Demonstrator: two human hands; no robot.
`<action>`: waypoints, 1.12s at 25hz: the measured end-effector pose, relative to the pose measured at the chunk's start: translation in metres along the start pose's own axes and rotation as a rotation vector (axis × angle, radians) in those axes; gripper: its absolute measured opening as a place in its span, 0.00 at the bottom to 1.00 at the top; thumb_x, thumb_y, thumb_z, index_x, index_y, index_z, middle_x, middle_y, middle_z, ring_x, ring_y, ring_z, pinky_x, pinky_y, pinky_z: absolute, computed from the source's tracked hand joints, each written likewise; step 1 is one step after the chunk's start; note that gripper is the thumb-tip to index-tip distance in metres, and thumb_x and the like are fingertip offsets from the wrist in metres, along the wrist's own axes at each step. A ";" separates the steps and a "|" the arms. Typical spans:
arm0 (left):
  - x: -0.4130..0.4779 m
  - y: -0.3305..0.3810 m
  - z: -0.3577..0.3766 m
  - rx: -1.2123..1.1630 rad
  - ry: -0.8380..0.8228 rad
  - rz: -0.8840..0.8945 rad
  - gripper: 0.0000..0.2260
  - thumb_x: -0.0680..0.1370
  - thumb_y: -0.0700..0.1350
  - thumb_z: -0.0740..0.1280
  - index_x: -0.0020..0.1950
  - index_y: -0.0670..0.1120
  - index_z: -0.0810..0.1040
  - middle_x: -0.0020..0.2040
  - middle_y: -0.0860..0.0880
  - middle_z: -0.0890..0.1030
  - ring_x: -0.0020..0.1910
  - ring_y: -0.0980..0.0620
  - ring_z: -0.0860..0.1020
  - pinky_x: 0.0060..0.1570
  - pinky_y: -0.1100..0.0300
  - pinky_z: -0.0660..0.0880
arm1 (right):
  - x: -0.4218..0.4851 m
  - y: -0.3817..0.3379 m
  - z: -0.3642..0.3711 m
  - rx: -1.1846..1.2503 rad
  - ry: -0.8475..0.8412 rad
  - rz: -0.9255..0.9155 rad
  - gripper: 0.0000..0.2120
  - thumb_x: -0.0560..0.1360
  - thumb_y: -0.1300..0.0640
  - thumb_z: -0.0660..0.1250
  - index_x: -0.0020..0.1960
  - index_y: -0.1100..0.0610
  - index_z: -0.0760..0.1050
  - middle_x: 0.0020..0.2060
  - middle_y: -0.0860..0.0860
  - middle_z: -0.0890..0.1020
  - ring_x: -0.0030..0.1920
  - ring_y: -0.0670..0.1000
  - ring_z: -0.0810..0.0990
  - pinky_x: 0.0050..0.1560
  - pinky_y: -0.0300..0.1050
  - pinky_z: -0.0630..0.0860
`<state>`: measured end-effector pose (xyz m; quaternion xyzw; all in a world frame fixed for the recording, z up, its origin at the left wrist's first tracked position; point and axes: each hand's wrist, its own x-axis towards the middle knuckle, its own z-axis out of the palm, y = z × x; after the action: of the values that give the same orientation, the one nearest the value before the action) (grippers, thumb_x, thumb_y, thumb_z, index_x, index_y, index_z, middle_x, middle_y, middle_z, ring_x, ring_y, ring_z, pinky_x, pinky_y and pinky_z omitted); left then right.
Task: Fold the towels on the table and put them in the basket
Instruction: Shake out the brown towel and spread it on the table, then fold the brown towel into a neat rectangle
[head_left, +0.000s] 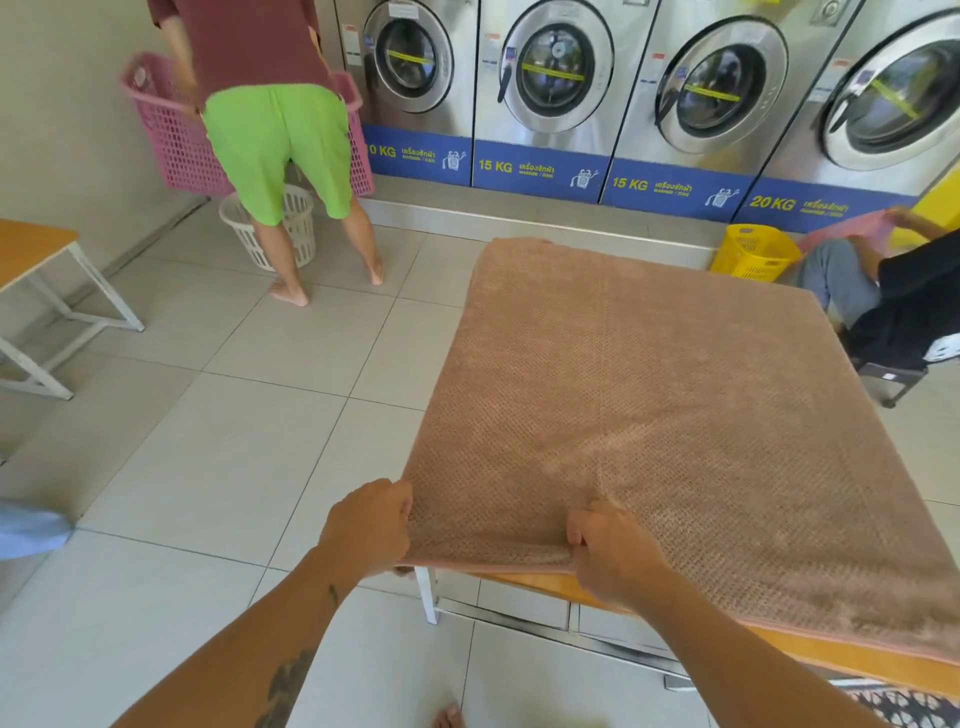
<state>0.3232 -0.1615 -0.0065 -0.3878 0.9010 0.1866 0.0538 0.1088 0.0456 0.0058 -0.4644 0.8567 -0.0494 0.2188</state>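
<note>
A large light-brown towel (649, 405) lies spread flat over a wooden table (841, 657), covering almost all of its top. My left hand (369, 525) grips the towel's near left corner at the table's edge. My right hand (610, 553) pinches the near hem a little to the right, where the cloth bunches up. A yellow basket (753, 252) stands on the floor beyond the table's far right corner.
A person in green shorts (280, 150) bends over a white basket (296, 228) and holds a pink basket (166, 130) by a row of washing machines (556, 67). Another person (893, 306) sits at the right. A second table (31, 249) stands at the left.
</note>
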 end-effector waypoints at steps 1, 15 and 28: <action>0.000 0.005 0.000 0.006 0.054 0.032 0.05 0.77 0.41 0.60 0.42 0.50 0.69 0.41 0.51 0.74 0.40 0.52 0.73 0.39 0.58 0.73 | -0.001 0.007 -0.004 0.052 0.007 0.012 0.09 0.76 0.62 0.59 0.50 0.51 0.74 0.59 0.50 0.76 0.59 0.55 0.75 0.56 0.51 0.76; 0.026 0.171 -0.018 -0.276 -0.060 0.135 0.11 0.81 0.41 0.59 0.53 0.54 0.78 0.52 0.54 0.78 0.45 0.53 0.78 0.42 0.59 0.74 | -0.083 0.257 -0.054 0.029 -0.013 0.392 0.25 0.72 0.56 0.70 0.69 0.52 0.71 0.66 0.54 0.75 0.67 0.58 0.70 0.68 0.59 0.67; -0.047 0.345 0.132 0.095 -0.028 0.041 0.02 0.79 0.46 0.62 0.49 0.53 0.74 0.58 0.48 0.68 0.60 0.45 0.68 0.59 0.45 0.73 | -0.150 0.374 -0.057 0.124 0.079 0.429 0.08 0.73 0.59 0.60 0.52 0.55 0.68 0.50 0.56 0.69 0.52 0.62 0.73 0.48 0.53 0.75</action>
<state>0.1011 0.1379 -0.0159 -0.3637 0.9158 0.1501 0.0807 -0.1340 0.3725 -0.0010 -0.2549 0.9391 -0.0728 0.2185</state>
